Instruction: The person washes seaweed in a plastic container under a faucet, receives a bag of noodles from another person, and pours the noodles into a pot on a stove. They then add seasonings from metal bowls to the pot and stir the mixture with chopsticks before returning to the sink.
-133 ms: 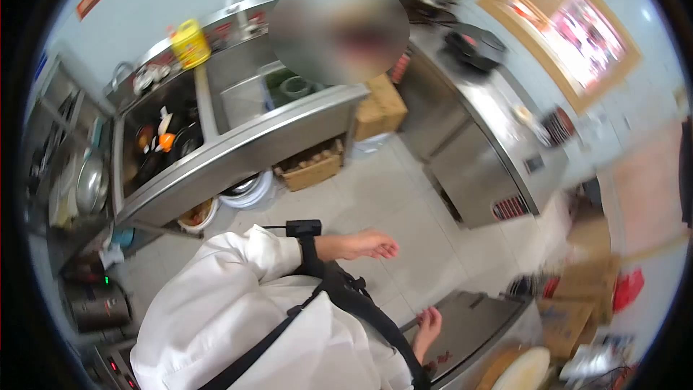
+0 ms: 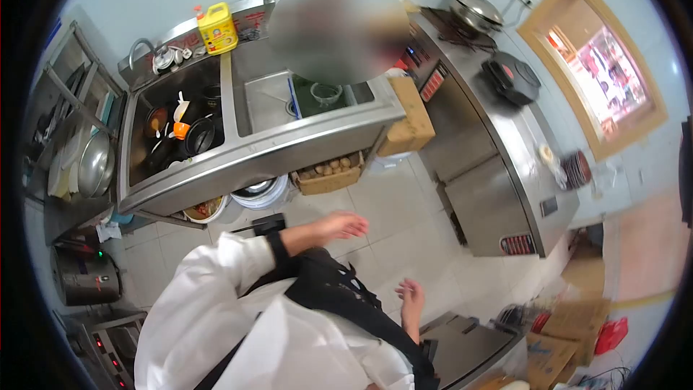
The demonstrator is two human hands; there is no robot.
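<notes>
Two empty, loosely open hands, left hand (image 2: 339, 226) near the potato box (image 2: 330, 173), right hand (image 2: 411, 295) lower.

A blurred patch (image 2: 336, 29) covered the far part of the sink (image 2: 274, 112) and the wall behind it. The items in the left basin (image 2: 173, 133) were too small to tell. The cardboard boxes (image 2: 559, 339) were cut by the dark edge.
</notes>
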